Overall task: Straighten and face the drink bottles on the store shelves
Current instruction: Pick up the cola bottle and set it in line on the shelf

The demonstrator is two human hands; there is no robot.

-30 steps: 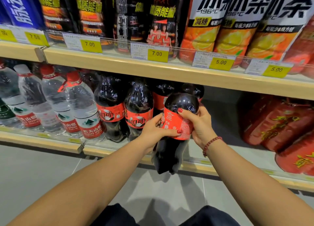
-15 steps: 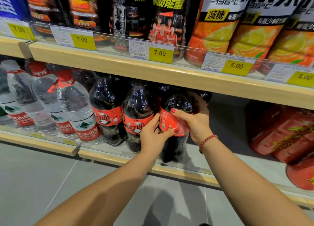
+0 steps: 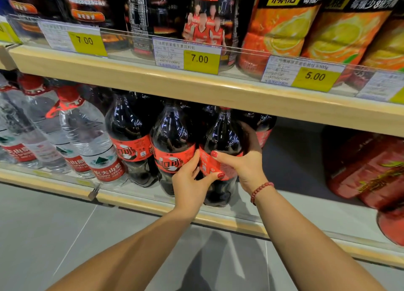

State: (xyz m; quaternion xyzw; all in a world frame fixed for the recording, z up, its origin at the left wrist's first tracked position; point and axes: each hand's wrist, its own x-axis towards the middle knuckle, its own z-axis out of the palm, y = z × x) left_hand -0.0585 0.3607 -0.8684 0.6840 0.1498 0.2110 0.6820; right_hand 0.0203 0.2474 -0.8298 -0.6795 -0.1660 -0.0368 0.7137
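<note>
A large dark cola bottle (image 3: 223, 135) with a red label stands at the front of the lower shelf (image 3: 140, 203). Both hands grip it around the label. My left hand (image 3: 190, 181) holds its left side, thumb across the label. My right hand (image 3: 244, 159) wraps its right side and back. Two more cola bottles (image 3: 172, 142) (image 3: 129, 129) stand in a row to its left, labels facing out. Another cola bottle (image 3: 262, 124) stands behind my right hand, mostly hidden.
Clear water bottles (image 3: 87, 137) with red caps fill the shelf's left. Red tea bottles (image 3: 367, 166) lie at the right, with a bare gap of shelf between. The upper shelf (image 3: 196, 87) holds energy drinks and orange tea bottles behind price tags. Grey floor lies below.
The cola bottle was held out in front of the shelf edge; both hands have carried it inward and set it upright on the lower shelf beside the other colas.
</note>
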